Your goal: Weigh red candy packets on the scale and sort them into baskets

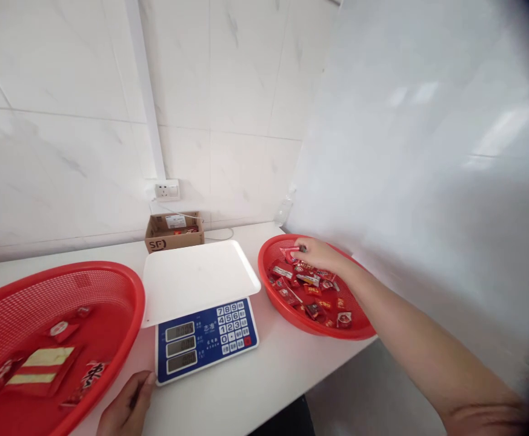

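My right hand (316, 254) reaches into the red plastic basket (268, 297) on the right, its fingers closed on a red candy packet (289, 253) near the back rim. Several small red wrapped snacks (312, 289) lie below it in that basket. At the lower left, my left hand (128, 404) is by the front left corner of a digital scale (207, 339), fingers bent and a gap beside the thumb. It holds nothing that I can see. The white scale pan (198, 278) bears nothing, and the display (180, 331) is lit too faintly to read surely.
A larger red basket (134, 290) at the left holds several packets, one a larger red and cream pack (41, 369). Behind the scale stands a small cardboard box (173, 240) with some packets inside. A socket (167, 191) is on the tiled wall; a pale panel (419, 181) borders the right.
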A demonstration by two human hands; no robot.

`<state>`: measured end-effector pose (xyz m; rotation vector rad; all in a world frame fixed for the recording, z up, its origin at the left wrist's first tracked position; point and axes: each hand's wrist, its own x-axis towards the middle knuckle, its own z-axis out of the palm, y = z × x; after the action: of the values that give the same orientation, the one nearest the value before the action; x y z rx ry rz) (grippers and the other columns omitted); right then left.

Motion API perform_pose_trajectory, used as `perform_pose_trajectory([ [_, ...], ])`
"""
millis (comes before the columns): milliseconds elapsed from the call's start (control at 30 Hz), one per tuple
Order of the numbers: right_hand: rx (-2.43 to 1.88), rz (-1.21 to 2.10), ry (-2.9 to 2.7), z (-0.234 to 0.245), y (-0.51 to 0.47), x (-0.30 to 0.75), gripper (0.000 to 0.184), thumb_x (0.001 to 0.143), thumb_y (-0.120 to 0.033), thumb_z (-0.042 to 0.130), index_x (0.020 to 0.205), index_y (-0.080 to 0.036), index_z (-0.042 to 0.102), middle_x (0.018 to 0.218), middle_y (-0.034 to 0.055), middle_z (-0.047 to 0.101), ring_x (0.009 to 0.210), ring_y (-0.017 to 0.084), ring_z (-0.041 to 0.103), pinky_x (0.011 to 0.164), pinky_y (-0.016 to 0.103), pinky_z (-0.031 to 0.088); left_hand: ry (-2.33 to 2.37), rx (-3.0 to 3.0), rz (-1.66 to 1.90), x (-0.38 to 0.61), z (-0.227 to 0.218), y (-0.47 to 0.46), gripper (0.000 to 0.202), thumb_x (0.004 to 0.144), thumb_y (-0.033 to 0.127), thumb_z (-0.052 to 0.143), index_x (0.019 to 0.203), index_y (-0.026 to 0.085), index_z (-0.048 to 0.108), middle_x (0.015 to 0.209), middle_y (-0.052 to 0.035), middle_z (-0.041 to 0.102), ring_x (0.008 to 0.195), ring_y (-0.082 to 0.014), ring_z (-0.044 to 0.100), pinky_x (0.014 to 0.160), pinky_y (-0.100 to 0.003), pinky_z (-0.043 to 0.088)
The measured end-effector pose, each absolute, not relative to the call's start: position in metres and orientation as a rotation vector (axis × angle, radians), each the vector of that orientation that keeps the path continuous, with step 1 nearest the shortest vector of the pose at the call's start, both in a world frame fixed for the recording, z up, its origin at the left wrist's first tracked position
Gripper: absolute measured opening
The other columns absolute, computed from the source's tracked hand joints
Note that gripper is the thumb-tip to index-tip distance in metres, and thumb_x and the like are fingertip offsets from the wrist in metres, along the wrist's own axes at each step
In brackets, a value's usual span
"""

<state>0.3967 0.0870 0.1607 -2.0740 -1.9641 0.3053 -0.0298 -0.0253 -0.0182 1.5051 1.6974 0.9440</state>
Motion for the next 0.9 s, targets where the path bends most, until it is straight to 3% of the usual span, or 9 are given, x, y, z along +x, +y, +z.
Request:
perform_pose_trajectory([
  [100,-1.848,0.462,-1.986,0.171,0.090,0.360,0.022,0.080,-0.039,0.048,0.083,-0.019,0.058,0.081,0.0004,0.064,0.072,0.014,0.058,0.061,0.023,0.041,1.694,1.501,0.977,-0.024,-0.011,-0.028,0.042,0.068,0.063,0.051,0.080,0.023,0.058,0.062,0.0022,0.055,0.064,-0.0174,0.056,0.060,-0.023,0.047],
  [267,-1.459,1.138,-1.717,0.159,0.105,0.296,0.016,0.074,-0.033,0.062,0.076,-0.018,0.056,0.068,-0.0012,0.060,0.058,0.010,0.054,0.051,0.020,0.041,1.716,1.455,0.995,-0.021,-0.006,-0.030,0.045,0.066,0.065,0.050,0.079,0.023,0.060,0.056,0.0029,0.052,0.060,-0.0171,0.055,0.057,-0.023,0.046],
  [467,-1.403,1.251,-1.635,0.136,0.121,0.261,0.022,0.075,-0.035,0.063,0.087,-0.017,0.057,0.069,-0.0012,0.056,0.056,0.009,0.053,0.049,0.021,0.047,1.700,1.366,1.194,-0.021,-0.008,-0.033,0.049,0.067,0.064,0.050,0.087,0.020,0.056,0.067,-0.0003,0.058,0.059,-0.0171,0.055,0.059,-0.029,0.048],
  [633,-1.295,1.309,-1.560,0.131,0.121,0.255,0.027,0.081,-0.028,0.058,0.105,-0.018,0.053,0.087,0.0032,0.060,0.078,0.012,0.062,0.071,0.030,0.054,1.599,1.353,1.231,-0.018,-0.007,-0.036,0.056,0.069,0.056,0.056,0.111,0.020,0.048,0.099,-0.0084,0.061,0.070,-0.0188,0.060,0.066,-0.033,0.051],
  [700,-1.239,1.300,-1.544,0.132,0.119,0.255,0.035,0.082,-0.025,0.057,0.116,-0.021,0.048,0.104,0.0055,0.059,0.095,0.013,0.060,0.085,0.031,0.050,1.601,1.350,1.214,-0.016,-0.006,-0.035,0.063,0.070,0.056,0.056,0.121,0.021,0.042,0.096,-0.0080,0.062,0.074,-0.0200,0.061,0.069,-0.035,0.052],
  [800,-1.161,1.232,-1.703,0.133,0.115,0.258,0.049,0.080,-0.019,0.057,0.126,-0.025,0.042,0.131,0.0058,0.048,0.122,0.016,0.044,0.100,0.035,0.037,1.652,1.327,1.214,-0.015,-0.007,-0.034,0.072,0.070,0.058,0.054,0.130,0.022,0.034,0.096,-0.0079,0.060,0.082,-0.0224,0.061,0.071,-0.036,0.052],
  [900,-1.211,1.028,-2.017,0.134,0.108,0.266,0.045,0.080,-0.019,0.055,0.125,-0.024,0.047,0.137,0.0044,0.044,0.128,0.019,0.036,0.104,0.042,0.031,1.713,1.311,1.207,-0.017,-0.011,-0.033,0.078,0.068,0.061,0.054,0.133,0.023,0.032,0.101,-0.0096,0.058,0.082,-0.0240,0.061,0.067,-0.038,0.053],
])
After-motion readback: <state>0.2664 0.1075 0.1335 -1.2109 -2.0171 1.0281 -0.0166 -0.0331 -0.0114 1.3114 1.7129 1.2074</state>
